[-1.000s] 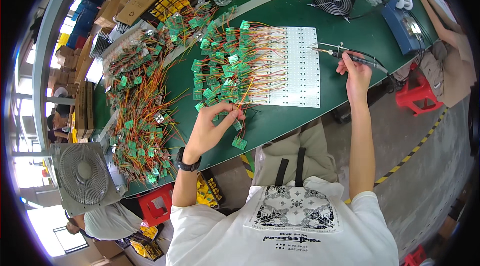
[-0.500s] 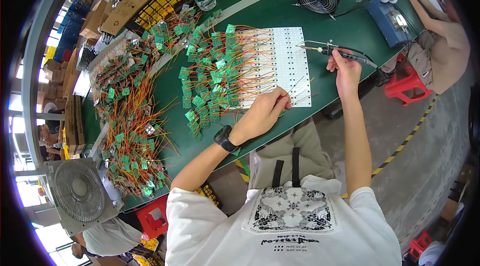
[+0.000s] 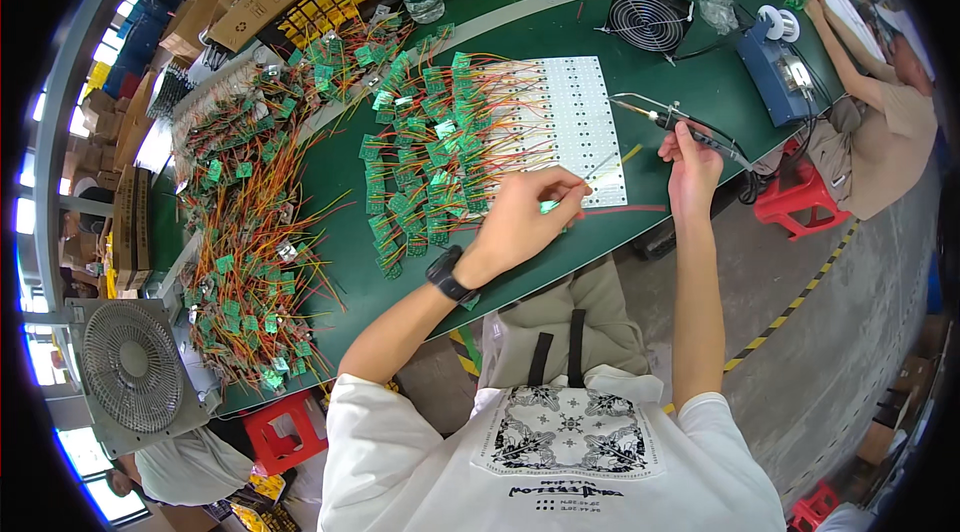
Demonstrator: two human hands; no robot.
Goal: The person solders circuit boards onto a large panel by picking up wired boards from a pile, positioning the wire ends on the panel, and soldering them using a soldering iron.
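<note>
Left hand (image 3: 525, 222) pinches a small green board (image 3: 551, 206) at the panel (image 3: 560, 122); right hand (image 3: 690, 167) grips the iron (image 3: 665, 119). Risk: trailing wires (image 3: 450, 162) snag, or tip burns fingers.

White short-sleeved shirt (image 3: 560, 452) (black ornamental print), black wristwatch (image 3: 447, 275) on left wrist.

Single view: head-worn fisheye, left of a side-by-side pair, looking steeply down and forward from above the person's chest onto the green workbench (image 3: 560, 32). Wide field, close to the bench, edges bowing at the rim. No second view shown for overlap.
</note>
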